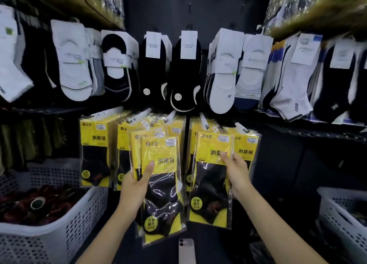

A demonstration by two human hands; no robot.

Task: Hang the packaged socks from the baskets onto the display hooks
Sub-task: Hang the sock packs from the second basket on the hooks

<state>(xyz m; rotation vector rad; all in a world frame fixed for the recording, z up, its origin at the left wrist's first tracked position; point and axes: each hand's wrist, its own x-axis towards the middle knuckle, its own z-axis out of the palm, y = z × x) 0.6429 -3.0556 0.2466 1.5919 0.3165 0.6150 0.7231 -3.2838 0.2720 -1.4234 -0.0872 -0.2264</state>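
- Left hand (137, 186) grips a small stack of sock packs (162, 194) by its left edge, thumb across the front. The stack is held in front of the rack's lower row, not on a hook.
- Right hand (237, 174) pinches a single pack (210, 184) at its right edge. Its hanger loop (214, 129) sits right by a hook (204, 121); too blurry to say if it's actually on.
- Handling guess: light and floppy, with crinkly, probably slippery film. The only stiff bit is the yellow card up top, so I'd hold there and steer the loop.
- Flat glossy rectangles, soft black socks inside.
- Matching hung packs (94, 150) fill the lower row; card-banded socks (75, 65) hang on the upper row.
- White perforated baskets sit at the rack's lower left (79, 214) and lower right (337, 210) corners, with a phone (185, 251) at the bottom edge.
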